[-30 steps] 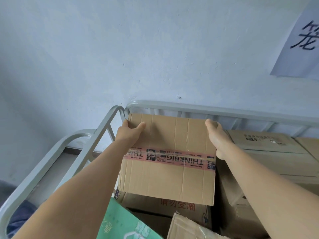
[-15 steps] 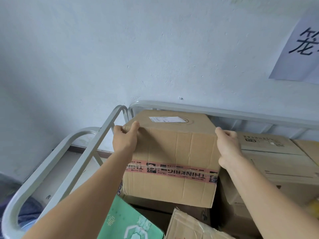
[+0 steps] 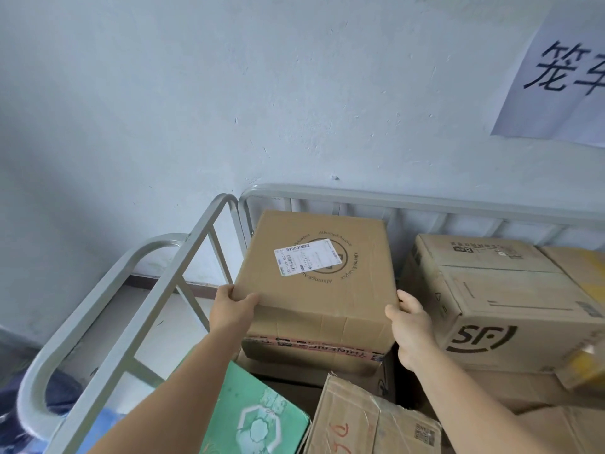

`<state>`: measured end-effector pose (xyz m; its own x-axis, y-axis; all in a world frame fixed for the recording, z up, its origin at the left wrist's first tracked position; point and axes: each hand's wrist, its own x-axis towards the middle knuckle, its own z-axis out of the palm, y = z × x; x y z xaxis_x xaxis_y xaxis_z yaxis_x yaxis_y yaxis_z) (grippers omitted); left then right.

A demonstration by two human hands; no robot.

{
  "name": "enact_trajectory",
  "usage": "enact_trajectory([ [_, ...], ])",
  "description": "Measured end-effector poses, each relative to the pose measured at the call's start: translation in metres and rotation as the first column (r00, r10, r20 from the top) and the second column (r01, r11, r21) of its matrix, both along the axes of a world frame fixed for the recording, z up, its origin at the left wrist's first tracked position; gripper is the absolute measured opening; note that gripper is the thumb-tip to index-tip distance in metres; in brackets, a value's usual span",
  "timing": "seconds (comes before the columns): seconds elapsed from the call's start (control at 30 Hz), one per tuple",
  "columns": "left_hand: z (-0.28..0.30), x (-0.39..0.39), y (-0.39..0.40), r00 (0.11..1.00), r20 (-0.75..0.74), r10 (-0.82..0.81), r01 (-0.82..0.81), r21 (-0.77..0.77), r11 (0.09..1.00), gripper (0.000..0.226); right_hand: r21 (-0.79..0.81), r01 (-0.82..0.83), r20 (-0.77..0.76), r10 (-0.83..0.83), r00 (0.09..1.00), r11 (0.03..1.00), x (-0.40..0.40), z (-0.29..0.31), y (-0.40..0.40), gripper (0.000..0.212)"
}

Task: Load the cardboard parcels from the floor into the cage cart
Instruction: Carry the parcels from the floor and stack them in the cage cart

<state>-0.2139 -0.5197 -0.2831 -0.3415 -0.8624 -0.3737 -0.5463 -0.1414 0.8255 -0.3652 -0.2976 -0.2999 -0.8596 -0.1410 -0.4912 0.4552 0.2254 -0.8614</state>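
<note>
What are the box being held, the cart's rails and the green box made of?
The box looks like plain brown corrugated cardboard: matte, creased, with a paper label. The rails look like metal tubing painted pale grey, with a slight sheen and smooth bends. The green box seems to be printed cardboard with a slightly smooth finish, though that is less certain.

parcel (image 3: 322, 290): matt creased cardboard | cage cart (image 3: 425, 204): smooth grey-painted metal
</note>
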Motion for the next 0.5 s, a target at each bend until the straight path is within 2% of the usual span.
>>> enact_trajectory([
  [0.3, -0.008, 0.001, -0.015, 0.994, 0.106, -0.039, 0.050, -0.103, 0.993, 0.063, 0.091, -0.096, -0.058, 0.102, 0.993, 0.991, 0.000, -0.005, -0.022, 0.053],
  [0.5, -0.011, -0.002, -0.033, 0.983, 0.159, -0.096, 0.115, -0.119, 0.986, 0.063, 0.126, -0.123, -0.064, 0.132, 0.989, 0.984, 0.004, -0.009, -0.037, 0.055],
])
